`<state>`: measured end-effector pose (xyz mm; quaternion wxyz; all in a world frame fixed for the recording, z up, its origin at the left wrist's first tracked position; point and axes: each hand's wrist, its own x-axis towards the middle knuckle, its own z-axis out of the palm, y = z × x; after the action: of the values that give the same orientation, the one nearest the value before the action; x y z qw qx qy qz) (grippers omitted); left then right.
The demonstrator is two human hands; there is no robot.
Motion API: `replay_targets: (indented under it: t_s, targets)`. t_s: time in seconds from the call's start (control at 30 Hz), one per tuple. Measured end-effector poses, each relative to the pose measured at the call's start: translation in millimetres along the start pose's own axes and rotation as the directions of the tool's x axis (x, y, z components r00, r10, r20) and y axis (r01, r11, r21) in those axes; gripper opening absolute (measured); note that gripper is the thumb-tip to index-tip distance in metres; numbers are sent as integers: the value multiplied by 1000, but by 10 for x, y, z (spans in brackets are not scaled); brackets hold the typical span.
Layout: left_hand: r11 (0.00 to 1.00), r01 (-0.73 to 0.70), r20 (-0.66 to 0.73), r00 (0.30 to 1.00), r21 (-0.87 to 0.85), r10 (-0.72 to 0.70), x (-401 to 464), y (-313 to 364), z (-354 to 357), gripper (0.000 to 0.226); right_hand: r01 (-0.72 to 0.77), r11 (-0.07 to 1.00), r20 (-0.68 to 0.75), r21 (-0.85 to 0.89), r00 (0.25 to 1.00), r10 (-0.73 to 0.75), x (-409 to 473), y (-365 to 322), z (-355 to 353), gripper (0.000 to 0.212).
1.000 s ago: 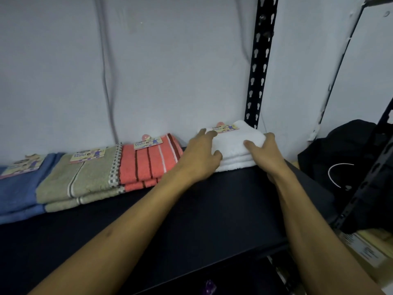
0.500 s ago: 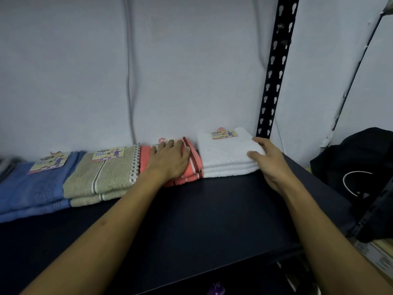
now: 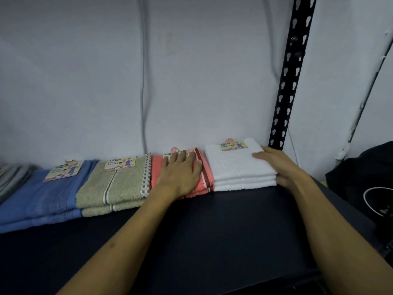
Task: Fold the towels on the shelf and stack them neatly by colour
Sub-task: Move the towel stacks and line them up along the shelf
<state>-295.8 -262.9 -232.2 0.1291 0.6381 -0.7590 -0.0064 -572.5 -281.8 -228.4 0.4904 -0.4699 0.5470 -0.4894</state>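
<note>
Folded towel stacks line the back of the dark shelf (image 3: 212,226), side by side against the wall. From left: a blue stack (image 3: 42,194), an olive-green stack (image 3: 114,186), a coral striped stack (image 3: 205,175) and a white stack (image 3: 238,167). Most carry a paper label on top. My left hand (image 3: 180,173) lies flat, palm down, on the coral stack and hides most of it. Against the right side of the white stack rests my right hand (image 3: 280,167), fingers extended, thumb on its top edge.
A grey towel edge (image 3: 10,177) shows at far left. A black perforated shelf upright (image 3: 287,81) rises just behind the white stack. A black bag (image 3: 365,188) sits at right. A cable (image 3: 144,92) runs down the grey wall.
My left hand moved from the white stack's left side onto the coral stack. My right hand stayed at the white stack's right side. The view shifted left.
</note>
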Motion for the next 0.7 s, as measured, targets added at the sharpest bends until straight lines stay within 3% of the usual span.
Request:
replay_targets:
  t_s: [0.07,0.23,0.7]
  targets:
    - [1000,-9,-4,1000,8,9,19,0,3,59,38,999,35,-39,999,-37,23,25,-6,34]
    - [1000,7,-11,1000,12,-7,24,8,5,58,20,999,136,50,990,-27,114,39,-84,39]
    - [996,84,-9,996,10,-84,57,37,23,61,37,999,176,3,984,-37,402,29,-33,39]
